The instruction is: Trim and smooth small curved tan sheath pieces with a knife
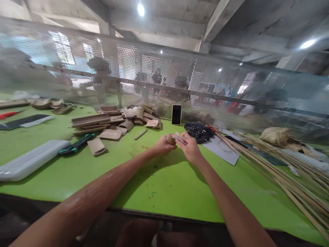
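1. A concrete ceiling [164,20] is stretching overhead, a mesh screen [144,58] is standing behind the worktop [174,192], and the green top is lying in front of me.
2. My left hand [163,145] is clamping the bamboo piece [170,139], fingers wrapped round its curve. The piece is sitting just above the worktop, in front of the phone [176,115] and between my two hands.
3. My right hand [190,146] is pinching a pale sliver [181,139], fingertips together on it, right up against the bamboo piece. I am not managing to tell whether the sliver is paper, a blade or something else; it is looking too small and blurred.
4. I am judging the bamboo piece light and stiff: it is looking like a short, curved offcut that should hold its shape under a firm grip.
5. I am expecting its outer curve to be fairly smooth, perhaps a little slippery, and its cut edges to be rough or splintery. A hard twist could split it along the grain.
6. So I am favouring a hold round the outer curve, thumb opposite fingers, with skin staying off the edges and clear of the sliver.
7. I am treating the sliver as thin and easily bent, pinching it flat near one end.
8. More bamboo [89,120] is lying heaped to the left; long strips [272,168] are spreading across the right.
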Tool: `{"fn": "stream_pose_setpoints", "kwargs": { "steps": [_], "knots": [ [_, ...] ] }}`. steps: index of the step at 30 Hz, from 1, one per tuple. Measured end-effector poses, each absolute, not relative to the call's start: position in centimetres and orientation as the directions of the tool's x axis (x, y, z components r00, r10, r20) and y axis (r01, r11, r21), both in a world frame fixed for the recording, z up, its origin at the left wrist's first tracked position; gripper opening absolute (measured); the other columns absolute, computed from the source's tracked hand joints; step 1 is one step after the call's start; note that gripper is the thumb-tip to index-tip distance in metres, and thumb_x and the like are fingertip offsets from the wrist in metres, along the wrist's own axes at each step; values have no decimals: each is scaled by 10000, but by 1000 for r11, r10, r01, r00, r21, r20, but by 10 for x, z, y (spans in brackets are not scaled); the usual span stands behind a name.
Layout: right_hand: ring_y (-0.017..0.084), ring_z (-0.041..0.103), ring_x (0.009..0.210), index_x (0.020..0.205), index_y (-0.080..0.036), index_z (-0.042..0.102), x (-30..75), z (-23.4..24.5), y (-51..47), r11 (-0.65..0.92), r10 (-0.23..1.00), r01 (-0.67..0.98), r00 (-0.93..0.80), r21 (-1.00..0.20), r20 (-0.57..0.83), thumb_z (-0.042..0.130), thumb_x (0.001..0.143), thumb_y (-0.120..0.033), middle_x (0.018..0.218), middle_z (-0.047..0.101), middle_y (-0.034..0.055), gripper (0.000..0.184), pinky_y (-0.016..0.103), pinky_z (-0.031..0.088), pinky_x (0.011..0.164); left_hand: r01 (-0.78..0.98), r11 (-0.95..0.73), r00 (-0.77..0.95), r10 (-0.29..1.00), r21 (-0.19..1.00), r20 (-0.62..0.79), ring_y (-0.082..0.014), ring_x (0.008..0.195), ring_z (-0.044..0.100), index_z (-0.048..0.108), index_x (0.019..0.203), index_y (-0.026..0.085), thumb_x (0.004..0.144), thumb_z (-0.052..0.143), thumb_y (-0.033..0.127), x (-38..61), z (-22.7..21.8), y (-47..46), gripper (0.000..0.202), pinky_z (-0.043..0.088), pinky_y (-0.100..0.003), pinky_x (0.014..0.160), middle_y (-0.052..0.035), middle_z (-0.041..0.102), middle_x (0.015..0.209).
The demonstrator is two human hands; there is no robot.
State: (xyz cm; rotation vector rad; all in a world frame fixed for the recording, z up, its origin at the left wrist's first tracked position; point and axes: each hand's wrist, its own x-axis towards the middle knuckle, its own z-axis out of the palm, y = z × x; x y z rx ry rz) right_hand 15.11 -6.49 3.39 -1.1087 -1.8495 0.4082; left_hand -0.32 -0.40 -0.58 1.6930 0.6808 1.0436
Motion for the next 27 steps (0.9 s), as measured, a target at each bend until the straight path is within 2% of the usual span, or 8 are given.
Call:
{"fn": "stream_pose_setpoints", "kwargs": {
  "steps": [5,7,11,16,21,25,27],
  "knots": [
    [188,497,734,950,-177,776,157,31,-61,447,828,581,19,-680,560,551,888,-488,814,509,42,388,323,403,700,50,-348,436,851,936,293,-103,638,461,566,1013,134,601,702,131,-1,-2,-7,434,384,-228,563,40,518,734],
    [181,494,726,966,-171,769,157,32,-63,445,843,559,1,-700,537,547,894,-494,818,528,42,399,316,401,683,52,-343,456,844,938,283,-101,624,454,554,1021,137,614,688,127,-2,-1,-9,429,382,-228,554,43,500,726],
    [150,476,682,935,-170,743,153,35,-70,487,864,487,-146,-725,482,565,901,-465,801,547,23,346,283,390,621,-2,-311,503,821,950,270,-91,587,453,531,995,147,630,671,141,-5,0,-11,391,386,-225,537,49,487,721],
    [146,447,643,712,-160,672,159,35,-66,455,831,566,6,-687,556,595,850,-437,713,520,13,319,286,341,602,69,-345,499,824,936,268,-94,599,448,535,1002,154,629,653,124,-4,-1,-9,392,374,-223,537,51,468,711],
    [144,447,634,803,-160,703,159,38,-67,467,874,468,-117,-751,471,614,827,-436,689,547,3,291,283,356,622,22,-330,535,801,944,268,-86,598,447,510,1060,164,638,632,131,-3,-4,-8,441,385,-219,540,51,482,750],
    [158,470,674,737,-154,680,157,41,-68,474,824,558,-10,-681,566,588,830,-414,714,550,25,292,288,359,639,62,-342,512,817,938,265,-97,589,446,514,1042,151,647,635,144,0,-6,-6,413,379,-235,523,49,470,730],
    [155,465,657,715,-156,664,157,42,-70,463,823,571,6,-678,568,587,823,-412,693,533,21,288,286,351,617,66,-354,507,817,933,274,-97,590,442,519,1042,151,637,631,131,0,-6,-5,421,375,-233,525,53,466,721]
  ]
}}
